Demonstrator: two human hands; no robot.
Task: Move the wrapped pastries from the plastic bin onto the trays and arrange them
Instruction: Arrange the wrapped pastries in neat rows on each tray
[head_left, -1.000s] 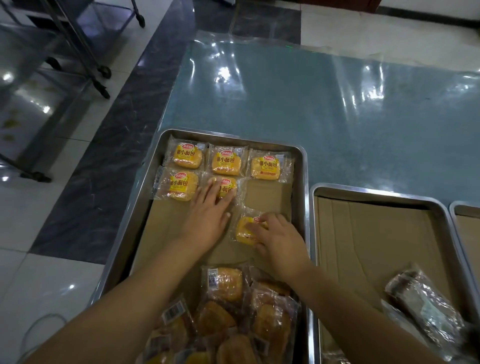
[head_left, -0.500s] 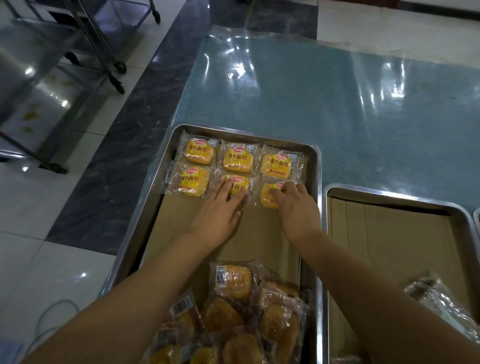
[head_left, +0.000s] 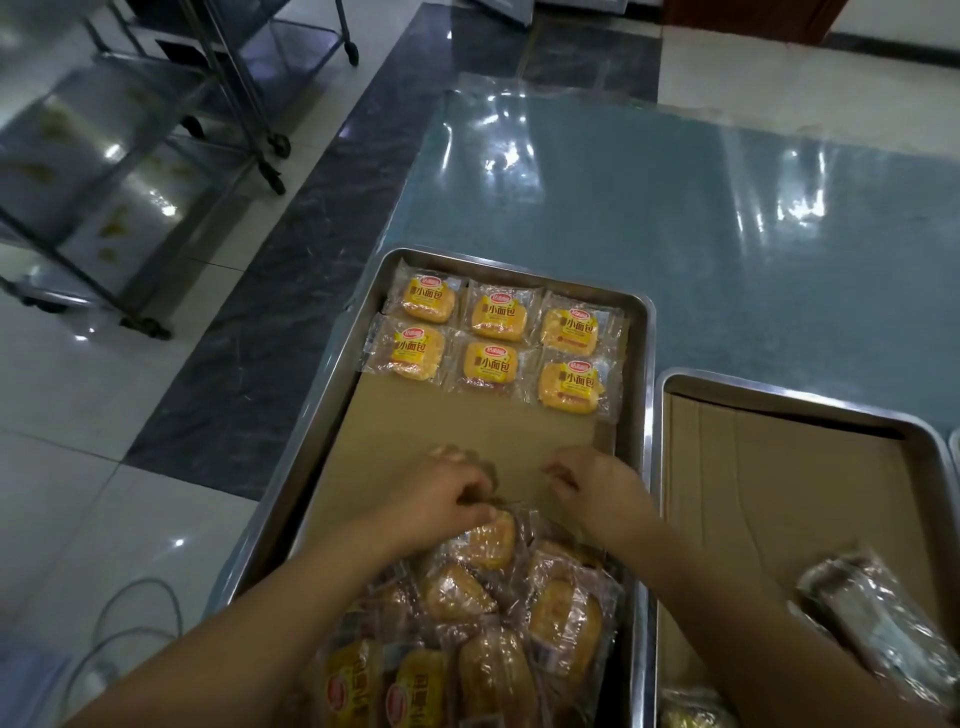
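Six wrapped yellow pastries (head_left: 496, 340) lie in two rows of three at the far end of the left metal tray (head_left: 647, 415), which is lined with cardboard. A loose pile of wrapped pastries (head_left: 498, 623) fills the tray's near end. My left hand (head_left: 447, 499) is at the pile's far edge, its fingers curled on the wrapper of the top pastry (head_left: 492, 538). My right hand (head_left: 597, 493) hovers just right of it with curled fingers over the cardboard; whether it holds any wrapper I cannot tell.
A second cardboard-lined tray (head_left: 779, 400) stands to the right, with dark wrapped packages (head_left: 872, 623) at its near right. A third tray's rim (head_left: 955, 452) shows at the right edge. The blue-green tabletop (head_left: 675, 208) extends beyond. Wheeled metal racks (head_left: 156, 156) stand on the floor to the left.
Both hands have pulled back from the far rows to the pile at the near end. The sixth pastry now lies in the second row. My left hand has taken hold of a pastry on the pile.
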